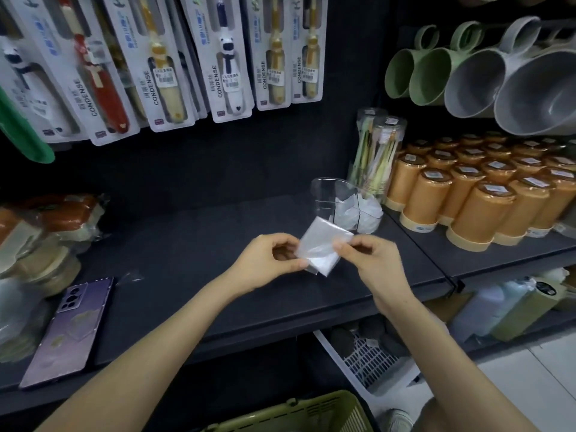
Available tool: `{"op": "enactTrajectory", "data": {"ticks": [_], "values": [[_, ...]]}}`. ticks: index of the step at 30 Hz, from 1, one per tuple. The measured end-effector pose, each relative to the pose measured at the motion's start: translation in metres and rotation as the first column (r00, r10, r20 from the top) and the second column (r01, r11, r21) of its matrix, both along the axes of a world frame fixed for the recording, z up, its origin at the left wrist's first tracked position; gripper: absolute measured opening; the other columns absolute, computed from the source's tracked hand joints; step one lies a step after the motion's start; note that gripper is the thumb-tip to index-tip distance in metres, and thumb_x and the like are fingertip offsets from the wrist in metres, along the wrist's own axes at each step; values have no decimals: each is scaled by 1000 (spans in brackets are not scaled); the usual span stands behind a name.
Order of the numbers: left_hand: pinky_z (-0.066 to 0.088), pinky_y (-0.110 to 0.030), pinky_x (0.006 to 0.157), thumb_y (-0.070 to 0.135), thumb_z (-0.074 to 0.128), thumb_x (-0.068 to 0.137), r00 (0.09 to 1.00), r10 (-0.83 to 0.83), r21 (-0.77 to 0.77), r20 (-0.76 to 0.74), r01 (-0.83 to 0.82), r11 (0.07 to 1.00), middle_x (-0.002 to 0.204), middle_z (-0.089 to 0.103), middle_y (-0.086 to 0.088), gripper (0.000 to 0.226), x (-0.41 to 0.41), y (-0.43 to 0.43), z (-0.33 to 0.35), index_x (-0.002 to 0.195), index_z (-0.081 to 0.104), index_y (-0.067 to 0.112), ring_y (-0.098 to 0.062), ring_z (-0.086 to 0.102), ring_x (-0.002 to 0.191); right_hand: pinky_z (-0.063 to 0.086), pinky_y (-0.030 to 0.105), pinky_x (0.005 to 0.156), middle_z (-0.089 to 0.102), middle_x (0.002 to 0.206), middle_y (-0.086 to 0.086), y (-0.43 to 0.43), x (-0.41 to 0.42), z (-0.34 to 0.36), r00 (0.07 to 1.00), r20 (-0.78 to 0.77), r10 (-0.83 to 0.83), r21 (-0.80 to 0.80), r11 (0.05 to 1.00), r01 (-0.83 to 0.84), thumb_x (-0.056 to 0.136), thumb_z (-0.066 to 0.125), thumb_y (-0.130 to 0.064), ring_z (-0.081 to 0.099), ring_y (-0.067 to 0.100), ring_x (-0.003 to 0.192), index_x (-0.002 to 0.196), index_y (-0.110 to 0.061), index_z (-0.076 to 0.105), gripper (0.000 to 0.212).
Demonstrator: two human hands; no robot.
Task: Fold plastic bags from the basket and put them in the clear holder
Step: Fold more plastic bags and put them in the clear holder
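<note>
Dark shelving unit with black back panel. Pale tiled floor at lower right. Blister-packed goods hang above; orange canisters fill the right shelf.

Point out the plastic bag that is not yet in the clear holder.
The folded bag pinched between the left hand and right hand, in front of the clear holder; the other bags already sit inside it.

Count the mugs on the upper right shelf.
4, in one row: left green mug, right green mug, then left grey mug and right grey mug at the frame's edge. More may be hidden beyond it.
</note>
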State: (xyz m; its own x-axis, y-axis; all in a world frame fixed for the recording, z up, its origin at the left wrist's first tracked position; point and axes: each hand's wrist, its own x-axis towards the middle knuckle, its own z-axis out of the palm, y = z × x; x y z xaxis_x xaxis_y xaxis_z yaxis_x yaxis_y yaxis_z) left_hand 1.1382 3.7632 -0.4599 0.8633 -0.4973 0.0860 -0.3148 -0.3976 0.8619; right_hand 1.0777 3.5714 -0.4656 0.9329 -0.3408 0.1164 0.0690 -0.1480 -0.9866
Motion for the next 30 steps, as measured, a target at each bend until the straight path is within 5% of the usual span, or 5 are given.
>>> {"op": "enactTrajectory", "data": {"ticks": [7,11,15,23,30], "values": [[35,-30,109,33,81,76,967,209,223,144,-237,946,144,43,-10,85,75,-46,-4,145,38,12,-21,43,131,48,46,78,69,85,3,-46,8,-12,942,118,-315,-484,810,332,78,79,-21,61,27,83,74,-13,73,11],[20,-34,118,44,82,70,989,128,399,79,-149,905,160,13,-8,116,111,-75,3,154,8,12,-25,16,146,29,32,78,69,94,1,-54,10,-16,927,132,-351,-616,704,354,77,79,-23,55,29,92,78,-13,74,11],[18,-27,115,36,85,69,997,68,353,-47,-47,935,162,6,-5,120,131,-93,7,154,3,10,-20,14,147,14,26,72,67,101,-3,-60,14,-19,930,90,-356,-645,691,326,78,78,-27,51,25,99,80,-14,74,13],[42,-25,99,20,87,66,990,63,147,-128,-44,988,150,37,-1,114,129,-87,-2,153,14,12,-16,46,128,15,23,76,65,113,-5,-62,13,-21,948,28,-318,-612,744,268,79,77,-30,49,21,107,82,-15,74,16],[45,-19,96,5,89,60,999,23,41,-33,-22,999,146,37,0,114,87,-57,-10,150,19,11,-12,43,128,27,38,102,61,121,-8,-61,6,-6,973,14,-231,-495,843,208,79,76,-30,46,19,119,70,-28,64,16]]}}
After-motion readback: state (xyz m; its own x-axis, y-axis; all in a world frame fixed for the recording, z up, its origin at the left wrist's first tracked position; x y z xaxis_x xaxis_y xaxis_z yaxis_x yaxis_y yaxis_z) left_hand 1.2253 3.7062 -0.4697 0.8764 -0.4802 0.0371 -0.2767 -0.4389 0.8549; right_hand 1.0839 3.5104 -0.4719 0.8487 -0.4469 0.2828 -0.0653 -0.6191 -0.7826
